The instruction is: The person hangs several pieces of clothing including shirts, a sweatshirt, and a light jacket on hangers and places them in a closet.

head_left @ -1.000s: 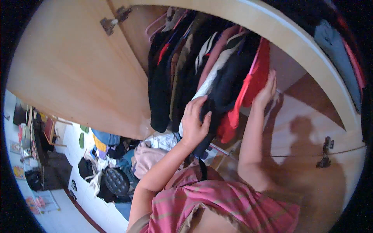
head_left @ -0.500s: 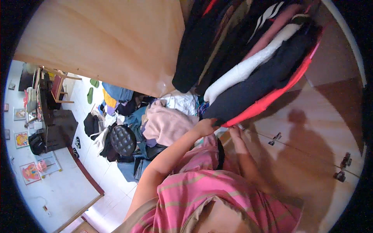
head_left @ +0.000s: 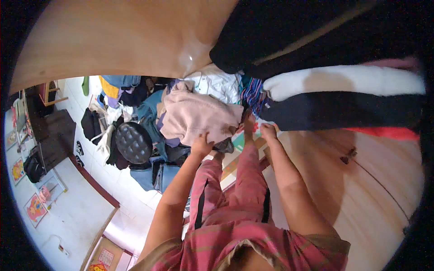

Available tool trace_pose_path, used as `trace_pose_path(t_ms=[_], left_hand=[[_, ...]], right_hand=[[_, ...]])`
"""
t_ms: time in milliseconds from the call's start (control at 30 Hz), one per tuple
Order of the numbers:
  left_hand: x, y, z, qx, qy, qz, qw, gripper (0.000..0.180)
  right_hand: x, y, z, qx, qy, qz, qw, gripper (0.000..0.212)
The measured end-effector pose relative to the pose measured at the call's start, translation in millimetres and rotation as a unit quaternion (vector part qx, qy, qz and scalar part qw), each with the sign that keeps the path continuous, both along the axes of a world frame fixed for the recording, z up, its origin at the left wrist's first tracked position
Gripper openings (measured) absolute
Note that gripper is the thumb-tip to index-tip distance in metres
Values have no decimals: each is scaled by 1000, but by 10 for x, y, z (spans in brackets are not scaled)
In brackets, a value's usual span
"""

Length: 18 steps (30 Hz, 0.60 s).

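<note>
Left hand [head_left: 202,145] leaves black cloth [head_left: 312,110] for pink sweater [head_left: 194,117] | right hand [head_left: 269,131] stays beside black cloth | I can't tell if fingers grip | work spans both

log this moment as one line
left hand: at pink garment, grip unclear | right hand: by dark hanging garment, grip unclear | round black seat: among clothes

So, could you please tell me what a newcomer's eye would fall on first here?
Probably the pale pink garment spread over the clothes pile near the middle, with the fingers of the left hand at its near edge. Next might come the fuzzy white garment at the upper right, bright between dark clothes. The round, tufted black seat also stands out, left of the pink garment.
</note>
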State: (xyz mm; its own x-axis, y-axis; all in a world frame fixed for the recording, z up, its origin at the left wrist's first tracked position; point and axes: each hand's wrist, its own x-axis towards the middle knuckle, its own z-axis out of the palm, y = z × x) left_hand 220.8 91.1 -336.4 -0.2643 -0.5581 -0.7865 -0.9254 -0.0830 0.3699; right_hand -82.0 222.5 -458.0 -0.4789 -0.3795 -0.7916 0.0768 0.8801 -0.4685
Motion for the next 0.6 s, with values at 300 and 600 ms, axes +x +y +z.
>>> trace_pose_path(t_ms=[300,600], left_hand=[[541,-411,-1575,-84,-78,33,993,96],[522,-106,-2244,-142,-10,62,988,113]], right_hand=[[-155,-315,-1583,138,251,315,905,32],[-804,-302,-2727,-64,322,456,827,34]])
